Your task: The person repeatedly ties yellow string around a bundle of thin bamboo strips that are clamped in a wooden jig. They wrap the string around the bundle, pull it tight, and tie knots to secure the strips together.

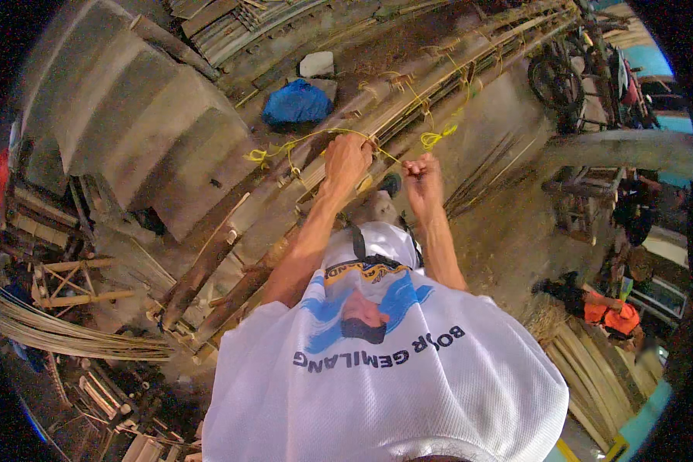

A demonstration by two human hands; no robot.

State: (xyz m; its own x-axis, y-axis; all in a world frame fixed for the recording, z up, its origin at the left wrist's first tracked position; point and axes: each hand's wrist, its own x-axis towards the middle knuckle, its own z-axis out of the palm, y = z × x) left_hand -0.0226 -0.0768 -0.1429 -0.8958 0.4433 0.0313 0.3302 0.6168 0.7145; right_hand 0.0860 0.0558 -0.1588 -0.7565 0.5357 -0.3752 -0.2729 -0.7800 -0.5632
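A long bundle of thin bamboo strips (413, 98) runs from beneath my hands toward the far right. My left hand (347, 163) is closed over the bundle's near part, its fingertips partly hidden. Yellow string (313, 135) passes over the strips beside that hand and reaches across to my right hand (424, 182). The right fingers are pinched together on the string, a little apart from the bundle. A looped hank of yellow string (439, 138) lies just beyond the right hand. More yellow ties go round the strips farther along.
A blue plastic bag (297, 102) lies beyond the bundle, with large pale sheets (142, 115) to its left. Bent strips (77, 327) and a small wooden frame (73, 281) are at the left. Right of me are a wheel (554, 81) and a person in orange (612, 314).
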